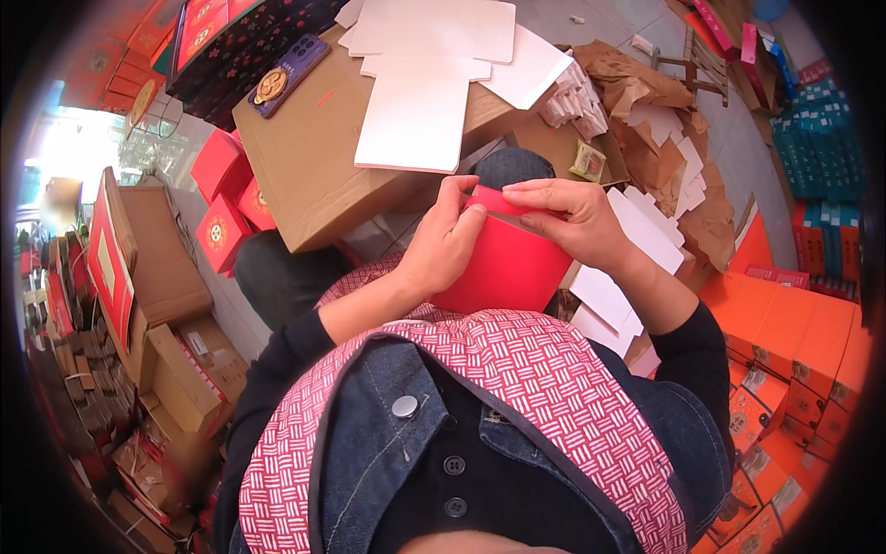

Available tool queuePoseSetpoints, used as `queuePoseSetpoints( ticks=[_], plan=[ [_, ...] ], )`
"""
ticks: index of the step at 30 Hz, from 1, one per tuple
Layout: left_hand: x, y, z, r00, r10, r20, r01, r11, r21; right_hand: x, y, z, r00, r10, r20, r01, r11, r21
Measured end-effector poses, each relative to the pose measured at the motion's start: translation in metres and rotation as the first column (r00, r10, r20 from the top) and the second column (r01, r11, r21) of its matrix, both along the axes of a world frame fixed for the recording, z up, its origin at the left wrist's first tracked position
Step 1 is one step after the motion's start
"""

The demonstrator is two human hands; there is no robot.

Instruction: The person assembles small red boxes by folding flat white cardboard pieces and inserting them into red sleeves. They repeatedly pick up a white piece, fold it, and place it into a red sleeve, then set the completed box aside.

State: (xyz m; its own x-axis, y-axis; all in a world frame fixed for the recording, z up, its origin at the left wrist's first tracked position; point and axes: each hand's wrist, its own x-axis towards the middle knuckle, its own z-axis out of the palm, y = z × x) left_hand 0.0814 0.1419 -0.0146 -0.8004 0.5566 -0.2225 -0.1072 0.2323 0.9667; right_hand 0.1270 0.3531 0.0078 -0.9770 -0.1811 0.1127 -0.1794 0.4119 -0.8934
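Observation:
A plain red cardboard box (506,263) rests at my lap, against the apron. At its far edge a narrow red flap (492,198) stands up between my fingers. My left hand (439,238) grips the box's left side, thumb and fingertips pressed to the flap's left end. On the other side my right hand (577,217) pinches the flap's right end between thumb and fingers. The box's underside is hidden, and I cannot tell whether anything lies inside.
Ahead stands a large brown carton (314,138) bearing white flat card pieces (415,111) and a phone (291,74). Red boxes (221,231) sit left of it. Crumpled brown paper (637,83) lies at the far right, with stacked orange boxes (784,323) nearer. Opened cartons (171,268) fill the left.

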Motion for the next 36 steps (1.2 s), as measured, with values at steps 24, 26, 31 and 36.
queuePoseSetpoints(
  ticks=[24, 26, 31, 36],
  plan=[
    [0.002, -0.004, -0.017, 0.974, -0.026, -0.223, 0.033, 0.999, 0.028, 0.061, -0.009, -0.031, 0.863, -0.378, 0.337, 0.506, 0.664, -0.55],
    [0.003, -0.003, -0.014, 0.986, 0.006, -0.166, 0.005, 0.998, 0.064, 0.059, -0.015, -0.029, 0.818, -0.395, 0.417, 0.575, 0.558, -0.599],
    [0.012, 0.0, -0.013, 0.988, 0.055, -0.144, -0.044, 0.996, 0.082, 0.057, -0.039, -0.035, 0.722, -0.58, 0.377, 0.673, 0.463, -0.576],
    [0.014, -0.002, -0.012, 0.941, 0.027, -0.338, 0.011, 0.994, 0.109, 0.062, -0.039, -0.036, 0.73, -0.643, 0.233, 0.672, 0.609, -0.421]
  ],
)
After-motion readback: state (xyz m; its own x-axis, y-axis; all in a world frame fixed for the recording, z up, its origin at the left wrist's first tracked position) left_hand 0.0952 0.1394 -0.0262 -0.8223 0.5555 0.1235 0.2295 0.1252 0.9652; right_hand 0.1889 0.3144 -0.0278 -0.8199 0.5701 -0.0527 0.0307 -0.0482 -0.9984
